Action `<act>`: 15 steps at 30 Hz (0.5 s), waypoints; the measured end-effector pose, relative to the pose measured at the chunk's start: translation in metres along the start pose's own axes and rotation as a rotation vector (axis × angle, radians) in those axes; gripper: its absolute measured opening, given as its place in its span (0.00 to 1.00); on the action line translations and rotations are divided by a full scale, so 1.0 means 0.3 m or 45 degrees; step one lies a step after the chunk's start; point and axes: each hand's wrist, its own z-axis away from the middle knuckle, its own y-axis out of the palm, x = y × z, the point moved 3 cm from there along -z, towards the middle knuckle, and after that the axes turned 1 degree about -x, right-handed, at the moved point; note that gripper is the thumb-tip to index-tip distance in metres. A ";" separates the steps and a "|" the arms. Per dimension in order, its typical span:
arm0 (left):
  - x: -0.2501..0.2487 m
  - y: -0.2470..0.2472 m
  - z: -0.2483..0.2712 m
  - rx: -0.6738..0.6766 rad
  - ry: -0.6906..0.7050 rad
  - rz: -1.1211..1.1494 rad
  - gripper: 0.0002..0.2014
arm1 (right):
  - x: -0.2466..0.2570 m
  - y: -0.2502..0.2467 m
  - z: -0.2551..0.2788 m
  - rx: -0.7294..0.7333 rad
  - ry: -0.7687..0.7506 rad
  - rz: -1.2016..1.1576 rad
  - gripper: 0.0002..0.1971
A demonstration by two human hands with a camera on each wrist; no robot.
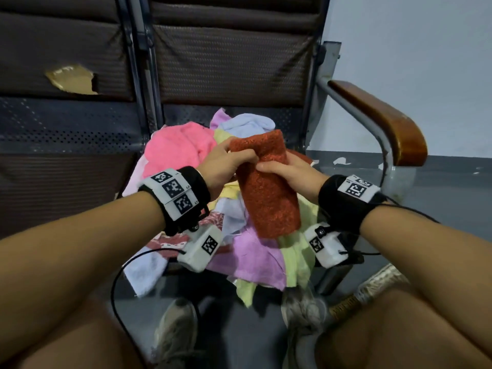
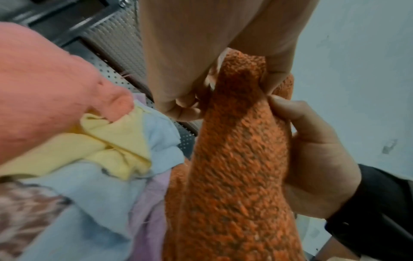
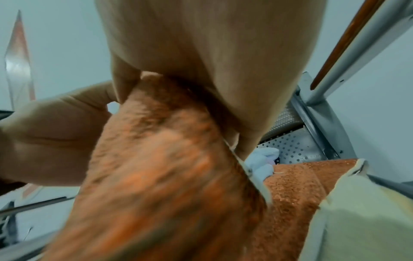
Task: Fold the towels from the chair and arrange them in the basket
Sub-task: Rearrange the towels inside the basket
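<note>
Both hands hold the orange towel (image 1: 266, 187) up over the pile. The left hand (image 1: 226, 166) pinches its top edge at 10 o'clock. The right hand (image 1: 288, 170) grips its side at 3 o'clock. Behind, more towels (image 1: 181, 147) lie on the chair (image 1: 229, 62).

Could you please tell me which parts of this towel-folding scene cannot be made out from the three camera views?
- Basket: not clearly seen in any view; only a woven edge at the head view's lower right, cut off by the right arm.
- Orange towel: how many folds it has, since the left hand and right hand grip over it.
- Orange towel's lower end: blurred in the right wrist view.
- Pile's towel count: overlapping layers.
</note>
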 end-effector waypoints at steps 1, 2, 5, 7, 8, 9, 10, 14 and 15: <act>-0.014 0.016 0.004 0.019 0.014 0.017 0.12 | 0.012 -0.001 0.020 -0.015 0.018 -0.032 0.29; -0.023 0.030 0.010 0.021 0.020 0.026 0.10 | 0.019 -0.009 0.039 -0.047 0.032 -0.066 0.28; -0.020 0.073 0.032 0.114 -0.043 0.045 0.15 | 0.037 -0.059 0.105 -0.183 0.054 -0.225 0.22; 0.016 0.122 0.055 0.271 -0.118 -0.038 0.19 | 0.053 -0.110 0.159 -0.272 0.077 -0.347 0.20; 0.044 0.149 0.068 0.338 -0.161 -0.091 0.22 | 0.057 -0.137 0.189 -0.301 0.108 -0.387 0.21; 0.074 0.182 0.081 0.403 -0.193 -0.127 0.24 | 0.059 -0.161 0.222 -0.322 0.148 -0.418 0.21; 0.101 0.218 0.096 0.457 -0.201 -0.152 0.24 | 0.052 -0.186 0.255 -0.340 0.192 -0.437 0.21; 0.168 0.414 0.113 0.615 -0.204 -0.198 0.23 | -0.034 -0.326 0.411 -0.427 0.303 -0.445 0.21; 0.173 0.456 0.117 0.663 -0.216 -0.204 0.23 | -0.057 -0.353 0.445 -0.435 0.315 -0.458 0.20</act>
